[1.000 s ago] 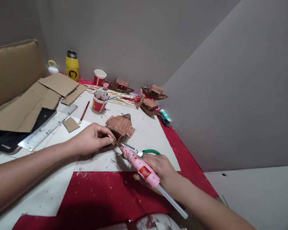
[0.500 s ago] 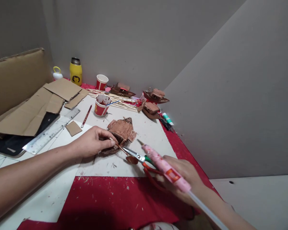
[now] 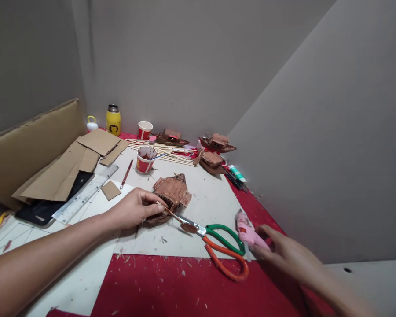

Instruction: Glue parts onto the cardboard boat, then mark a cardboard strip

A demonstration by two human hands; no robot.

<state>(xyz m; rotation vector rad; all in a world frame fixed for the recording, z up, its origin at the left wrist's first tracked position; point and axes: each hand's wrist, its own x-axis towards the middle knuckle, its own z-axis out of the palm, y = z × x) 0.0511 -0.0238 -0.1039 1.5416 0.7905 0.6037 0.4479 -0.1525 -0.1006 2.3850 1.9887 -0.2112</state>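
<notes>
My left hand (image 3: 137,208) pinches the end of a small brown oar (image 3: 188,227), a thin stick with a rounded blade. It rests beside a brown model boat (image 3: 171,191) with a curved roof. Scissors (image 3: 226,240) with green and orange handles lie on the white sheet, their blades pointing towards the left fingertips and partly hidden by the oar. On the right, my right hand (image 3: 279,246) is closed around the handle of a pink glue gun (image 3: 247,233), low over the sheet's edge, past the scissors' handles.
A paint-stained paper cup (image 3: 145,164) stands behind the boat, near bamboo sticks (image 3: 174,156) and several finished model boats (image 3: 213,162). Cardboard pieces (image 3: 57,176), a ruler (image 3: 72,204) and a pencil (image 3: 126,174) lie left. A yellow bottle (image 3: 113,122) stands at the back.
My right hand has moved right and down with the glue gun, uncovering the scissors' handles. My left hand keeps its pinch on the oar beside the boat. The view has tilted up slightly.
</notes>
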